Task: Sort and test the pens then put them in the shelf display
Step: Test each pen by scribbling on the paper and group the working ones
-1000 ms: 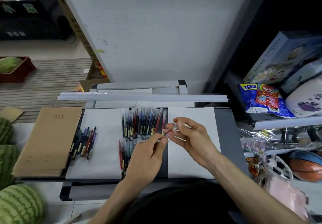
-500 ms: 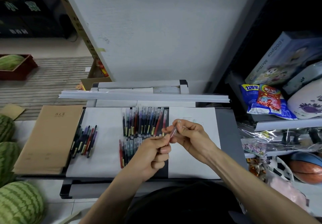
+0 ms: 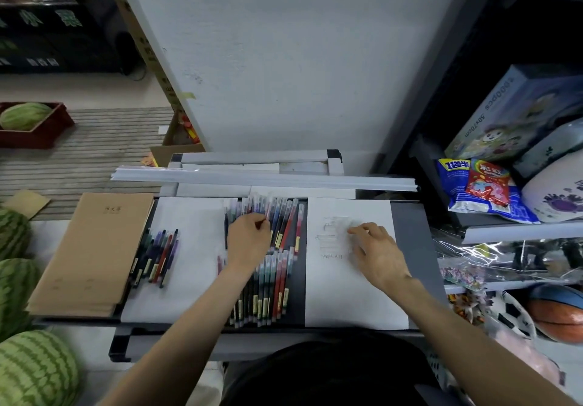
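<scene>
Red pen (image 3: 267, 212) pinched in left fingers (image 3: 256, 223) over pen row (image 3: 285, 225), right fingers (image 3: 361, 231) relaxed on paper (image 3: 347, 295)

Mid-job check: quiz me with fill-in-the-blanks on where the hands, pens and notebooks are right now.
1. The left hand pinches one ____.
2. The right hand rests on the white sheet lying ____ of the pen rows.
3. The brown notebooks lie ____ of the small pen group.
4. The striped green fruits at the frame's left edge are ____.
Missing: pen; right; left; watermelons.
</scene>
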{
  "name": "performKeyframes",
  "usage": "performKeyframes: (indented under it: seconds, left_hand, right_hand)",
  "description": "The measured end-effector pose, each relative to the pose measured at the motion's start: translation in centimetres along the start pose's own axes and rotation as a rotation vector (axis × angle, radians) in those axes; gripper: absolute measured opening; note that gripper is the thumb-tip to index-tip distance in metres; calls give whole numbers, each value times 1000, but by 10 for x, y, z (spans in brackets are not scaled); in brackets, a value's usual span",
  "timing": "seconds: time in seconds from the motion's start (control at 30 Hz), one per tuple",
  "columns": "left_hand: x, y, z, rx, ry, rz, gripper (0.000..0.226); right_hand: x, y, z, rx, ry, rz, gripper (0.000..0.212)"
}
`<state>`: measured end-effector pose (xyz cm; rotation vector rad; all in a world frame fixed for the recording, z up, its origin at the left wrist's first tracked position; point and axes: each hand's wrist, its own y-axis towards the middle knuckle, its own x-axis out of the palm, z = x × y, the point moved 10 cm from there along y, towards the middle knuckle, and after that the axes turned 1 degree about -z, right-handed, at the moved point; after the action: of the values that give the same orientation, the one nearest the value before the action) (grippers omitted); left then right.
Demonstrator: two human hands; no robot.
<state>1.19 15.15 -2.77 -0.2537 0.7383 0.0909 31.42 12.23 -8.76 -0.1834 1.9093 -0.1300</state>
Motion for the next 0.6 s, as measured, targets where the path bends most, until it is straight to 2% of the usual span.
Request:
performKeyframes:
  seconds: [0.1,0.2,0.33,0.47,0.6]
  left_hand:
    - [-5,17,-6,-23,92,32,34]
    - [-3,31,-13,-56,142,10,18]
    - [3,43,-23,-78,230,2,17]
    - [6,48,-28,-99,250,3,11]
    - [8,49,-31,-119,293,-15,16]
  right_hand:
    - [0,-2,-5,-27,-46,-5,43]
    - [3,-1,-11,-65,-82,-18,41]
    - [9,2,-7,-36,-72,-26,42]
    - [0,-4,-7,-29,-49,47,52]
    - [1,-4,-8,-60,-156,34,63]
